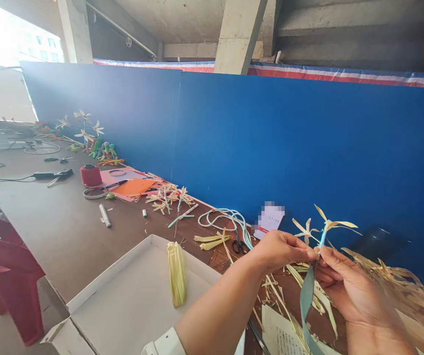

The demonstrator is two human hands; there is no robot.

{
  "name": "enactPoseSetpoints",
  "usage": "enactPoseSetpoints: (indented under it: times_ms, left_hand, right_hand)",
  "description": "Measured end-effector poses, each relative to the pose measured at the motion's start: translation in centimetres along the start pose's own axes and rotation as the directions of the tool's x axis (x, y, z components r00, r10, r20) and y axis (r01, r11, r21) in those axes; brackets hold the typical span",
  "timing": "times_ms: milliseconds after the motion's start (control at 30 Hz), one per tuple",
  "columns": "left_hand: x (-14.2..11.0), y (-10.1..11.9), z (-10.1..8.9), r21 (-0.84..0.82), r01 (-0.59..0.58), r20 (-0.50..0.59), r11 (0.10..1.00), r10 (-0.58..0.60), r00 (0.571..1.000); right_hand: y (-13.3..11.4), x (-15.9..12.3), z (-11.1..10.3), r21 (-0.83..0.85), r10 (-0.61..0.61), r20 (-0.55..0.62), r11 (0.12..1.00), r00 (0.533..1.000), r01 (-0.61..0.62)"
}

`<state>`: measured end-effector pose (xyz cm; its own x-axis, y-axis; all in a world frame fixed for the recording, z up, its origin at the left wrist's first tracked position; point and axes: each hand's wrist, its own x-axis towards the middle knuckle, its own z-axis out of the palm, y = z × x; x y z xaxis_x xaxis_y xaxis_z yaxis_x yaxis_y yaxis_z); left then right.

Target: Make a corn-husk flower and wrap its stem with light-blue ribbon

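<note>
My right hand (350, 283) is closed round the lower stem of a flower made of pale dried leaf (329, 225), its stem wrapped in light blue. My left hand (288, 249) comes in from the left, thumb and fingers pinched at the foot of that stem, where a grey-green strip (307, 291) begins. The strip hangs down between my hands. A second pale flower (305, 230) shows just behind them; its stem is hidden. Loose husk strips (321, 298) lie below my hands, and dried husks (397, 276) are heaped to the right.
A white box lid (123, 315) holds a yellow-green husk bundle (176, 273). Beyond lie black scissors (239, 245), a pale blue cord (230, 214) and small husk flowers (165, 199). Farther left are a red spool (91, 175) and orange paper (134, 186). A blue partition (271, 138) runs behind the table.
</note>
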<state>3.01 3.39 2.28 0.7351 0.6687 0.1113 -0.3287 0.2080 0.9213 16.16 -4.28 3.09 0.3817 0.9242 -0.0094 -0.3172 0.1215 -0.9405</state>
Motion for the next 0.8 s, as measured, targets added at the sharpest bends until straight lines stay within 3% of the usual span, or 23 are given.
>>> enactPoseSetpoints:
  times_ms: [367, 800]
  left_hand:
    - [-0.13, 0.20, 0.46, -0.169, 0.024, 0.021, 0.985, -0.021, 1.000]
    - [-0.28, 0.19, 0.81, -0.205, -0.009, 0.016, 0.979, 0.013, 1.000]
  right_hand:
    - [0.16, -0.08, 0.22, 0.045, -0.022, 0.020, 0.999, 1.000, 0.021]
    - [-0.06, -0.35, 0.77, 0.013, -0.046, -0.001, 0.999, 0.999, 0.046]
